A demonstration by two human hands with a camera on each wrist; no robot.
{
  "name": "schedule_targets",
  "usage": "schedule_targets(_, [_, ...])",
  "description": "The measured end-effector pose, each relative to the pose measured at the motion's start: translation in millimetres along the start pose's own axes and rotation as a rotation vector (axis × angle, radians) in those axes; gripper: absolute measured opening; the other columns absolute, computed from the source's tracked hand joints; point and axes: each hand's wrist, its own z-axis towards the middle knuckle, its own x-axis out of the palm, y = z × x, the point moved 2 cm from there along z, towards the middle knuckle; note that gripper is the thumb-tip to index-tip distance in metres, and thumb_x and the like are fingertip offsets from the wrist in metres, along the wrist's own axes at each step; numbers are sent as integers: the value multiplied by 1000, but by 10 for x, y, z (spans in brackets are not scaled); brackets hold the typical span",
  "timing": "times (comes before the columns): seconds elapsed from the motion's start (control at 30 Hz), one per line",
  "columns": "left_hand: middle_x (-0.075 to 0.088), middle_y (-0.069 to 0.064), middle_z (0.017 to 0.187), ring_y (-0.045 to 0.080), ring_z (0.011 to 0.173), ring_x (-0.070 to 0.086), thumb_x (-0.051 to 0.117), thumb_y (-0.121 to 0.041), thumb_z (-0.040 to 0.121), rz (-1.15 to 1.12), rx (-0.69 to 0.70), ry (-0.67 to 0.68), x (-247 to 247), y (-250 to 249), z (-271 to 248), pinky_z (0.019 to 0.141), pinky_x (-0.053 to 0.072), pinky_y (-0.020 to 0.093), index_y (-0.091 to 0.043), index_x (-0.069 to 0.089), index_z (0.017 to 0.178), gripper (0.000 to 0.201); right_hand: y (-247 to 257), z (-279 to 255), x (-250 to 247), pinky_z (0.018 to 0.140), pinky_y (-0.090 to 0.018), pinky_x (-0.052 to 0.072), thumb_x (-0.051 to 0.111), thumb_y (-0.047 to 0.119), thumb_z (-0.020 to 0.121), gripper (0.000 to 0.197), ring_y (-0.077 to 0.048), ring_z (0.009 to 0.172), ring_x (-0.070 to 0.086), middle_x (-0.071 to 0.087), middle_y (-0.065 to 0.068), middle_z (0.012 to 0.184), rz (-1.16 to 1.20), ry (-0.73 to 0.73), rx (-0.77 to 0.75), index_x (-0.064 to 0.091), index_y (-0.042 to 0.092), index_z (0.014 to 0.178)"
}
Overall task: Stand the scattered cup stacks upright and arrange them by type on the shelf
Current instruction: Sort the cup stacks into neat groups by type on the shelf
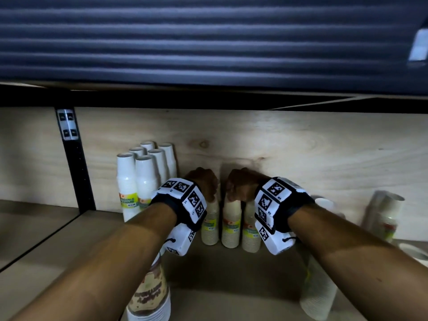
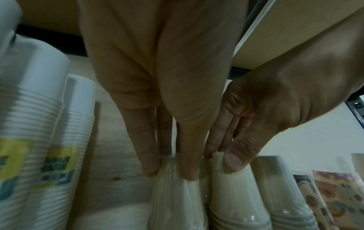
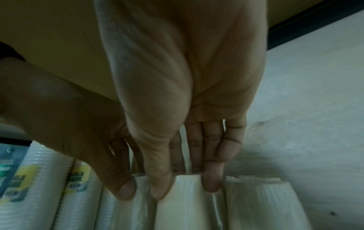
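Note:
Three short cream cup stacks stand upright side by side at the plywood back of the shelf (image 1: 231,274). My left hand (image 1: 203,184) pinches the top of the left cream stack (image 1: 209,228) from above; in the left wrist view its fingertips (image 2: 150,169) curl over that stack's top (image 2: 173,199). My right hand (image 1: 238,186) grips the top of the middle cream stack (image 1: 231,228) in the same way, with thumb and fingers (image 3: 211,185) on either side of it (image 3: 185,205). The right cream stack (image 1: 251,232) stands free beside them.
Several tall white cup stacks (image 1: 143,181) stand upright at the back left. A brown patterned stack (image 1: 150,290) is at the front left under my left forearm. A white stack (image 1: 318,286) is under my right forearm, and a wrapped stack (image 1: 384,216) leans at the far right.

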Motion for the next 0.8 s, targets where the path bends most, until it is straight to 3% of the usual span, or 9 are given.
schedule_targets(0.13, [66,8,118,27,106,61,75,-23,79,51,8,8,40,-7,55,75,42,26,-11,71,107,31,-65,11,98,90,-30,46,67,22,88,38,-30,116,58,62,-12,122,38,19,7,61,4,122])
schedule_targets(0.3, [70,7,107,26,98,65,77,-29,76,71,7,28,26,48,89,74,45,27,-12,73,93,24,-17,95,107,92,-38,51,74,18,81,35,-31,111,59,65,-13,117,25,11,3,67,2,112])
schedule_targets(0.43, [68,8,114,26,103,64,77,-25,77,92,4,-17,61,32,87,81,51,30,-12,72,106,33,-29,144,118,93,-37,49,75,20,80,41,-31,116,53,60,-12,123,7,25,13,64,4,116])
schedule_targets(0.53, [66,13,114,29,102,64,76,-20,78,93,1,-30,74,6,71,83,54,34,-7,70,108,33,-40,152,134,82,-32,46,76,22,80,42,-31,113,56,60,-13,122,10,16,4,64,5,117])
schedule_targets(0.6, [66,14,112,29,100,65,75,-18,78,105,0,-19,72,2,65,77,53,31,-5,69,106,30,-57,138,143,79,-31,44,76,23,78,45,-31,111,56,60,-13,122,6,-12,0,62,4,117])
schedule_targets(0.67, [67,14,109,29,98,65,73,-13,79,122,18,-19,75,-1,48,69,46,27,-3,68,101,25,-82,129,147,83,-33,47,78,24,76,46,-31,112,56,60,-12,122,29,-46,20,63,5,116])
schedule_targets(0.8, [69,12,110,27,100,65,75,-11,78,114,16,7,51,-13,22,67,42,23,-1,70,105,29,-100,118,140,87,-36,49,79,25,75,45,-30,113,56,60,-11,123,28,-53,42,65,7,114])
